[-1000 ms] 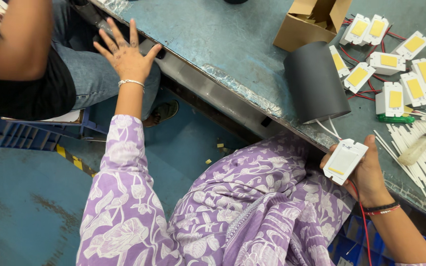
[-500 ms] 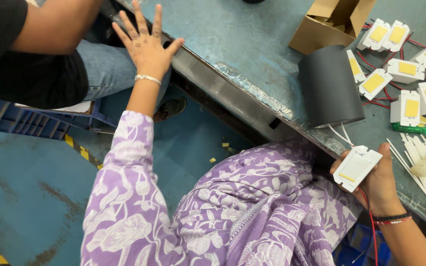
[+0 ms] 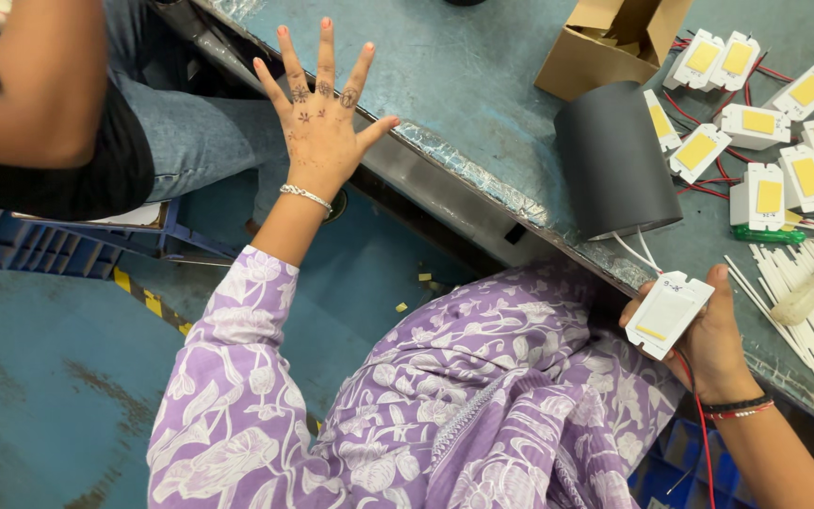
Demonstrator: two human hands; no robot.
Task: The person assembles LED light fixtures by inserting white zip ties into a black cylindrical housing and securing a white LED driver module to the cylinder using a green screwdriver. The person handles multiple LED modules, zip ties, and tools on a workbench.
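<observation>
- The right hand (image 3: 708,344), at the lower right of the frame, is closed around a white rectangular module (image 3: 668,314); it is gripped by one end, so that its flat face is turned up toward the camera.
- Thin white wires (image 3: 635,250) are seen running from the module up into the open end of a dark grey cylinder (image 3: 611,158) lying on its side at the table's near edge; the module is apparently kept close because of this short tether.
- The left hand (image 3: 324,118) is held empty in the upper middle of the frame, fingers spread wide, above the metal table (image 3: 482,85) edge; nothing is touched by it.
- More white modules with yellow faces (image 3: 756,123) are laid out at the upper right, beside an open cardboard box (image 3: 614,42).
- Another person's arm (image 3: 35,85) is seen at the upper left.
</observation>
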